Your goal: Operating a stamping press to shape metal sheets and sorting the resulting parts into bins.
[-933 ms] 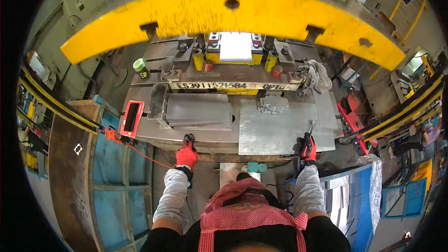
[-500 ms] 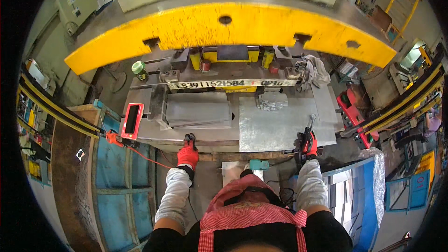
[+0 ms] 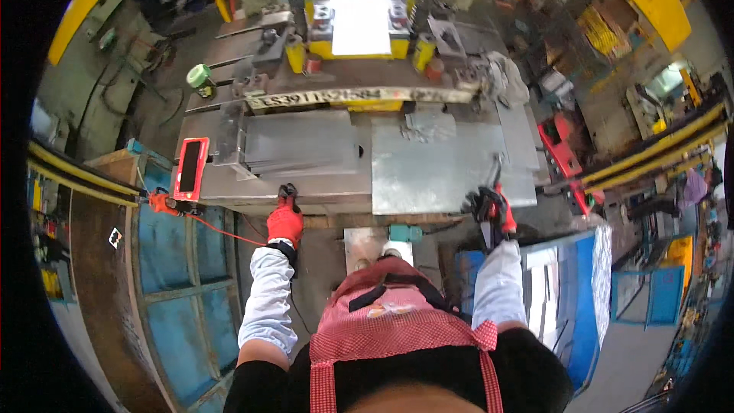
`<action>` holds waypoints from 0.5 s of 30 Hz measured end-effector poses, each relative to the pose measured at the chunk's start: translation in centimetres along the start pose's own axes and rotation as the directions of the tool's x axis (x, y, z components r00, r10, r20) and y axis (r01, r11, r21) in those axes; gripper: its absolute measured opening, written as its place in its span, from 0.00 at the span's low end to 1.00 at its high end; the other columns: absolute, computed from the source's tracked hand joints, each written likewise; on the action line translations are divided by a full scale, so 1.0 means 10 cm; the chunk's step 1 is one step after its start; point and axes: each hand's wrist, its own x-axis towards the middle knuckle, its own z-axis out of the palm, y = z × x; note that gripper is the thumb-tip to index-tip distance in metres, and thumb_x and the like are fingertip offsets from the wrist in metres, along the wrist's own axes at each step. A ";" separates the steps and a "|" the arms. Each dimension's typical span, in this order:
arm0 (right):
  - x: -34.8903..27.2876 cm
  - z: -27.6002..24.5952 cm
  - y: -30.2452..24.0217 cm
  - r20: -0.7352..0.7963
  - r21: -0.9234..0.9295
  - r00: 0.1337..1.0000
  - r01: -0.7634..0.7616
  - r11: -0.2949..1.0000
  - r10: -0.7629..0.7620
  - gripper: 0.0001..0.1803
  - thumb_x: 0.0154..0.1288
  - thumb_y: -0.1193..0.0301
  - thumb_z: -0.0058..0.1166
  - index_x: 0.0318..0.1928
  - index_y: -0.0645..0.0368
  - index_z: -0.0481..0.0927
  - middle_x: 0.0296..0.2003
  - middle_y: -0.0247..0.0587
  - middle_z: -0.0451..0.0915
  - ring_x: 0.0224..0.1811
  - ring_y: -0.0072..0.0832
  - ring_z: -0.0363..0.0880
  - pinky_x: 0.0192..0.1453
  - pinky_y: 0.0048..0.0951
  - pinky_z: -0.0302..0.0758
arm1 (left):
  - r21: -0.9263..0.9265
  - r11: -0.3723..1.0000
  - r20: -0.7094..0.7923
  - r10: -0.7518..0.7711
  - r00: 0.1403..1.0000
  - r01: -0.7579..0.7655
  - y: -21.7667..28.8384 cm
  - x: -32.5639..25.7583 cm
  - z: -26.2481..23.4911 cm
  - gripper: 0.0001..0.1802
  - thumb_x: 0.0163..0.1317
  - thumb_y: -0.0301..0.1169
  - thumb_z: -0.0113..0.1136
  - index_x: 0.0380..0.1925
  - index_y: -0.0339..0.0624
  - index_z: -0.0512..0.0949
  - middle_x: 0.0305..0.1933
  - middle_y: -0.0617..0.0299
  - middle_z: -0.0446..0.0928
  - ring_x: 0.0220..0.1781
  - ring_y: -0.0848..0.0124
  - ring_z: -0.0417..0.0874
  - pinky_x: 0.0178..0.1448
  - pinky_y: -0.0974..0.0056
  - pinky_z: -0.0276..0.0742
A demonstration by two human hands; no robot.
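Note:
My left hand [image 3: 286,214], in a red glove with black fingertips, rests at the front edge of the metal bench [image 3: 321,186], fingers forward and nothing seen in them. My right hand [image 3: 493,210], gloved alike, is closed around a plier-like hand tool [image 3: 499,172]; blur hides its exact kind. Its metal tip points forward over a large flat metal sheet [image 3: 428,176]. Left of that sheet lies a stack of grey metal plates [image 3: 302,141]. Several small metal pieces [image 3: 428,128] sit at the large sheet's far side. Farther back, a bright flat panel [image 3: 361,24] lies on a yellow die block [image 3: 359,48].
A red-framed phone-like device [image 3: 191,168] and a green-lidded jar [image 3: 200,79] stand at the bench's left. Grey cloth [image 3: 507,80] lies at the right rear. Yellow guard bars [image 3: 84,172] run along the left. A blue bin [image 3: 585,291] stands at the lower right.
The large yellow press beam has risen, leaving only its ends at the upper corners and uncovering the bright panel. My view has shifted slightly; both hands stay near the bench edge.

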 end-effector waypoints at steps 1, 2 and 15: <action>-0.03 -0.01 0.01 0.055 0.169 0.998 -0.032 0.985 0.023 0.23 0.66 0.56 0.41 0.48 0.64 0.72 0.45 0.49 0.76 0.45 0.42 0.75 0.54 0.43 0.70 | 0.024 1.000 0.054 -0.016 0.998 0.015 0.02 0.04 -0.02 0.31 0.53 0.39 0.53 0.60 0.55 0.62 0.65 0.55 0.60 0.47 0.51 0.77 0.50 0.52 0.73; -0.06 0.21 -0.06 0.093 0.170 0.996 -0.026 0.985 0.010 0.25 0.67 0.55 0.40 0.49 0.65 0.72 0.44 0.48 0.76 0.49 0.43 0.74 0.54 0.42 0.70 | 0.018 1.000 0.012 -0.020 1.000 0.020 0.02 -0.03 -0.05 0.32 0.52 0.41 0.55 0.60 0.54 0.63 0.63 0.53 0.62 0.49 0.51 0.75 0.51 0.52 0.72; 0.46 2.63 -1.58 0.267 -0.268 0.932 0.316 0.910 -0.245 0.22 0.59 0.67 0.55 0.53 0.58 0.67 0.29 0.28 0.70 0.27 0.15 0.68 0.29 0.21 0.68 | -0.586 0.801 -0.188 0.014 0.982 -0.123 1.03 -0.30 -0.99 0.22 0.57 0.48 0.53 0.44 0.44 0.77 0.38 0.53 0.80 0.43 0.58 0.80 0.44 0.59 0.73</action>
